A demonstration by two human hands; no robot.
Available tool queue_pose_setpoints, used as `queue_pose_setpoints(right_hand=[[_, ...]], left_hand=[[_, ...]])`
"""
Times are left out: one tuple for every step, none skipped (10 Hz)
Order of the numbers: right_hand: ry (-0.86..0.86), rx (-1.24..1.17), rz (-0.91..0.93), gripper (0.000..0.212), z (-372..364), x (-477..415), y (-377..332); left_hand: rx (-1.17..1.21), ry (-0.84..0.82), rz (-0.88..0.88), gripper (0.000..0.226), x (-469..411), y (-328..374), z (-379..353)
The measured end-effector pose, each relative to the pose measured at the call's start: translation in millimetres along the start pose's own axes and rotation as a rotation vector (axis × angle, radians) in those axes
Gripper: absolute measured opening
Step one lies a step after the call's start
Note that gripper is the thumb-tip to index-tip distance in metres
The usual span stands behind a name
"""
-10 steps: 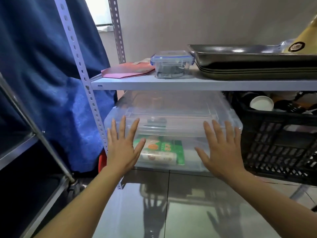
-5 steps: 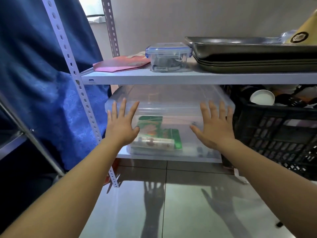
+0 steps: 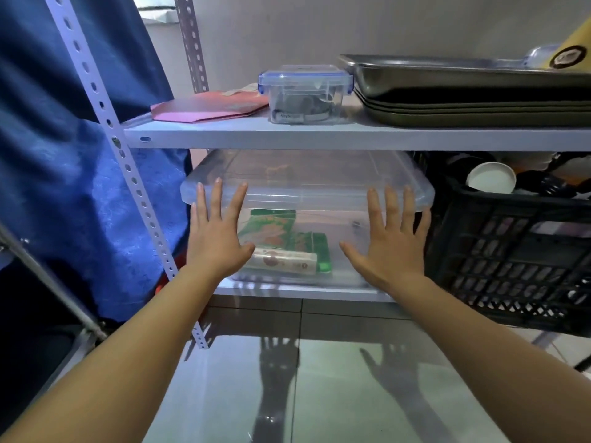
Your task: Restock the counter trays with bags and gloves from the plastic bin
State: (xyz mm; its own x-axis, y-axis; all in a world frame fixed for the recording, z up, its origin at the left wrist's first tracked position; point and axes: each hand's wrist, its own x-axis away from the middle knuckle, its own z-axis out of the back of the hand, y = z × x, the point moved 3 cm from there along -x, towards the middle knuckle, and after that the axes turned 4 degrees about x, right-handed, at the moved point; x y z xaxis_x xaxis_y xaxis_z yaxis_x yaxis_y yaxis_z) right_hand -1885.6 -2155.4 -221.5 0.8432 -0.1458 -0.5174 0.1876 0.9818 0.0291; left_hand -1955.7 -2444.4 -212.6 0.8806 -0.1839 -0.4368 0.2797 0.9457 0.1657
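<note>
Pushed further back since a moment ago, the plastic bin (image 3: 307, 199) sits on the lower shelf (image 3: 300, 292); left hand (image 3: 217, 241) and right hand (image 3: 390, 247) press flat, fingers spread, nothing grasped (steady, even pressure suits).

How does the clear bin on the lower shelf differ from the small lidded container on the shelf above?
The clear bin is wide and fills its shelf bay; the small container takes little of the upper shelf. The bin's lid is plain clear plastic; the container's lid has blue edges and clips. Both open hands, left hand and right hand, are spread at the bin's front; nothing touches the container. Both are see-through and lidded.
</note>
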Motion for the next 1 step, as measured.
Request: queue_pose_setpoints(right_hand=[[-0.003, -0.035, -0.016, 0.098, 0.1, 4.8, -1.9]], left_hand=[[0.049, -0.007, -0.001, 0.11, 5.7, 0.4, 1.0]])
